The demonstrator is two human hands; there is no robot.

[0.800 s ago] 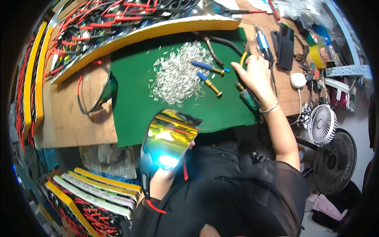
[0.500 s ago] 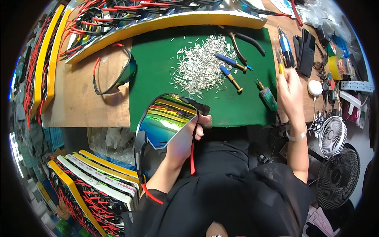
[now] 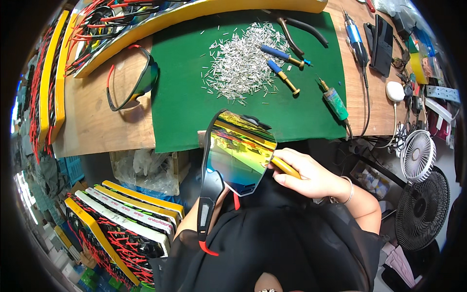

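Note:
Sunglasses (image 3: 242,155) with a large mirrored lens, black frame and red temple tips are held up in front of my body. Behind them, my left hand (image 3: 222,195) grips the frame; most of its fingers are hidden by the lens. My right hand (image 3: 302,174) is closed round a slim yellow-handled tool (image 3: 286,167), its front end close against the lens's right edge. That tool's tip cannot be made out. Beyond lies a green mat (image 3: 180,97) with a heap of small silver pins (image 3: 243,63) and two blue-and-brass hand drivers (image 3: 284,78).
Another pair of sunglasses (image 3: 141,87) rests on the wood at left. Pliers (image 3: 292,39), a green-handled corded tool (image 3: 335,103), a blue-and-black corded tool (image 3: 356,41) and a phone (image 3: 382,46) lie at right. A yellow-edged tray (image 3: 204,18) of glasses spans the back; fans (image 3: 417,155) stand at right.
My right hand has come down and left from the mat's right side, bringing the yellow-handled tool to the sunglasses. The sunglasses have shifted right and turned, covering more of my left hand.

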